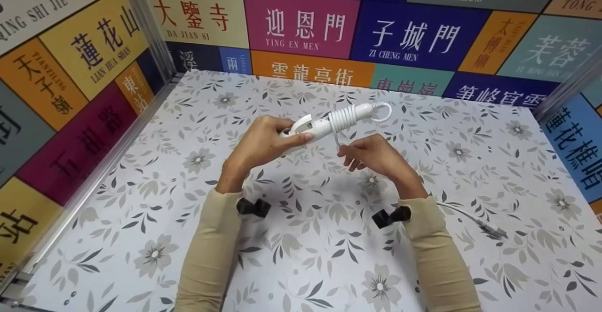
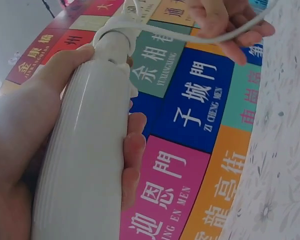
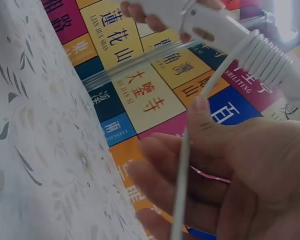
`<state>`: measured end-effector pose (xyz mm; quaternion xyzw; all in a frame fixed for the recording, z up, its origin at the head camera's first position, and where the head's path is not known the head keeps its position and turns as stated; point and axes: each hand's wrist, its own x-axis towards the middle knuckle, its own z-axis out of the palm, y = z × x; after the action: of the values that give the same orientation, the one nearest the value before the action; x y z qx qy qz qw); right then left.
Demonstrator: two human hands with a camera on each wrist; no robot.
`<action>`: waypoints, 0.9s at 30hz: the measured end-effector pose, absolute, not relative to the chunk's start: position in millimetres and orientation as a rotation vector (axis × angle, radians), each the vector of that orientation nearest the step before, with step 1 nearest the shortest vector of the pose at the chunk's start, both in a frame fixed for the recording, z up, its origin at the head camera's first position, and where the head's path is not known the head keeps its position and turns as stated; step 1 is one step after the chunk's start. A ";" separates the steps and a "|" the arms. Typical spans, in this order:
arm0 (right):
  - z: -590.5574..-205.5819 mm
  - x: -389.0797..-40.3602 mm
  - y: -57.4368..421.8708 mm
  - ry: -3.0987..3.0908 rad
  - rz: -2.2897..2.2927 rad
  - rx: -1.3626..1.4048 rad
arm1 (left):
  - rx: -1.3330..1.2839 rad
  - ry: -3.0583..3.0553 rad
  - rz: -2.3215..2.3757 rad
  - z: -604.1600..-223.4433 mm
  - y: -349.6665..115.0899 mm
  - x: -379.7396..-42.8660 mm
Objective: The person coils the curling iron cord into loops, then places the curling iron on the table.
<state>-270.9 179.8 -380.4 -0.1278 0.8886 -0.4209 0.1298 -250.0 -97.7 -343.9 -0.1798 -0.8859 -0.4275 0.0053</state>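
Observation:
In the head view my left hand [image 1: 263,140] grips a white curling iron [image 1: 320,129] by its thick body, the thumb along its near side. A curved lever [image 1: 301,123] stands up beside that hand. White power cord [image 1: 343,118] is wound in several coils round the slimmer end and loops out at its tip. My right hand [image 1: 374,154] pinches the cord just below the coils. In the right wrist view, my thumb presses the cord [image 3: 184,165] and it runs down across the fingers. The left wrist view shows the smooth white body [image 2: 85,150] filling the palm.
The cord's plug [image 1: 494,231] lies on the flower-patterned table [image 1: 155,255], right of my right sleeve [image 1: 432,241]. Colourful panels with lettering [image 1: 301,25] stand along the back and both sides. A black wrist mount [image 1: 254,207] sits at the left cuff, another [image 1: 391,217] at the right.

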 end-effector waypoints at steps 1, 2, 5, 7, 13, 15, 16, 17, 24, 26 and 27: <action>-381.4 -272.0 180.0 2.601 -1.238 -0.322 | -0.584 -2.772 -1.356 -343.3 -97.9 -249.6; -382.3 -273.0 180.6 2.619 -1.251 -0.274 | -0.614 -2.769 -1.367 -342.9 -98.1 -249.2; -383.9 -274.4 182.5 2.690 -1.342 -0.224 | -0.728 -2.756 -1.370 -342.9 -98.6 -248.5; -384.6 -274.3 183.8 2.713 -1.501 -0.245 | -0.795 -2.764 -1.346 -344.0 -99.5 -248.6; -381.2 -272.7 184.9 2.707 -1.774 -0.237 | -0.938 -2.865 -1.255 -348.6 -100.3 -250.5; -378.2 -272.2 184.5 2.682 -1.752 -0.147 | -0.964 -2.899 -1.232 -349.0 -100.4 -250.7; -376.3 -271.9 184.5 2.678 -1.732 -0.127 | -0.973 -2.912 -1.223 -348.8 -100.2 -250.6; -375.6 -271.9 185.1 2.686 -1.725 -0.151 | -0.979 -2.928 -1.206 -348.6 -100.1 -250.4; -375.1 -269.0 193.8 2.641 -1.736 -0.564 | -1.023 -3.027 -1.076 -347.6 -96.2 -247.4; -373.5 -267.6 192.6 2.641 -1.715 -0.601 | -1.011 -3.042 -1.030 -348.3 -95.4 -246.8; -372.1 -266.5 191.0 2.641 -1.705 -0.606 | -0.999 -3.050 -1.008 -348.8 -95.2 -246.5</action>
<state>-266.5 191.0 -372.1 -0.1891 0.8246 -0.5323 -0.0299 -246.5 -95.2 -348.8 -0.2951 -0.9011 -0.2978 -0.1110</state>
